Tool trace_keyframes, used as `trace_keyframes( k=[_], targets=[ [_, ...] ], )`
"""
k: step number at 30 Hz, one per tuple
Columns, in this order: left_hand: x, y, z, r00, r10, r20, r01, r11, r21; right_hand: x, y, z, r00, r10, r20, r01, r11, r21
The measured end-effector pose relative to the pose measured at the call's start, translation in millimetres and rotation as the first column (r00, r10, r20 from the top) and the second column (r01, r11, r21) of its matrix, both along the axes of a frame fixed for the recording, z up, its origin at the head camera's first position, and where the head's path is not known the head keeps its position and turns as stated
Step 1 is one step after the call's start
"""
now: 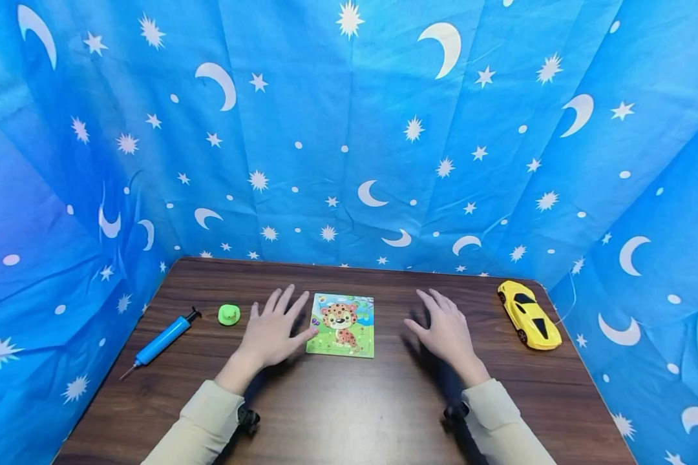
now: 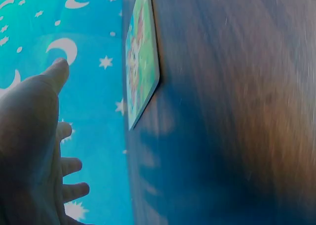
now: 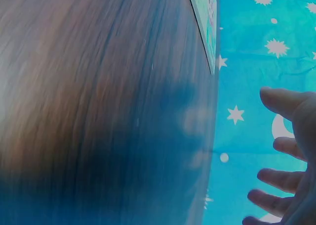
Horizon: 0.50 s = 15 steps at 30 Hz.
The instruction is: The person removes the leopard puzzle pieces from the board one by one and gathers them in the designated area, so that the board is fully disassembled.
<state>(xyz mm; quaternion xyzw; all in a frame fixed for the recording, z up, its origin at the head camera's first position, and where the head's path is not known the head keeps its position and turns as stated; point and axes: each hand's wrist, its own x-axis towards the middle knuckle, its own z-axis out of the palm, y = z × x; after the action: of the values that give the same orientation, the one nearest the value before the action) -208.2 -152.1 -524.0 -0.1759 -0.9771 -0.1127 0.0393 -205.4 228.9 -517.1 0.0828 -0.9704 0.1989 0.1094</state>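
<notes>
A square picture puzzle board [image 1: 349, 323] with a spotted leopard cub on it lies flat on the table. My left hand [image 1: 274, 332] hovers over the table at the board's left side, fingers spread, its thumb overlapping the board's edge in the head view. In the left wrist view the puzzle board [image 2: 143, 62] appears beyond the thumb, apart from the left hand [image 2: 29, 131]. To the right of the board my right hand [image 1: 446, 329] is held above the table with spread fingers and nothing in it. The right wrist view shows that hand [image 3: 291, 160] with a corner of the board [image 3: 206, 27].
Left of the left hand sits a small green toy [image 1: 229, 314], and farther left lies a blue hand pump [image 1: 165, 339] with a thin needle. A yellow toy car [image 1: 529, 316] stands at the table's right edge. Blue star-printed cloth [image 1: 326, 129] encloses the brown table [image 1: 337, 407].
</notes>
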Motion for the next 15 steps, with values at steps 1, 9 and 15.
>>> trace_keyframes(
  k=[1,9,15],
  targets=[
    [0.6,3.8,-1.6,1.000,-0.013,0.014,0.013,1.000,0.000,-1.3,-2.9,-1.1,1.000,0.002,-0.001,-0.002,1.000,-0.020],
    [8.3,34.8,-16.9,0.989,-0.130,0.063,0.133,0.990,-0.046,-16.2,-28.6,-9.9,0.993,0.036,0.113,-0.014,0.982,-0.189],
    [10.6,55.6,-25.5,0.973,-0.213,0.093,0.217,0.976,-0.031,-28.5,-45.1,-20.8,0.982,0.062,0.179,-0.011,0.962,-0.274]
  ],
)
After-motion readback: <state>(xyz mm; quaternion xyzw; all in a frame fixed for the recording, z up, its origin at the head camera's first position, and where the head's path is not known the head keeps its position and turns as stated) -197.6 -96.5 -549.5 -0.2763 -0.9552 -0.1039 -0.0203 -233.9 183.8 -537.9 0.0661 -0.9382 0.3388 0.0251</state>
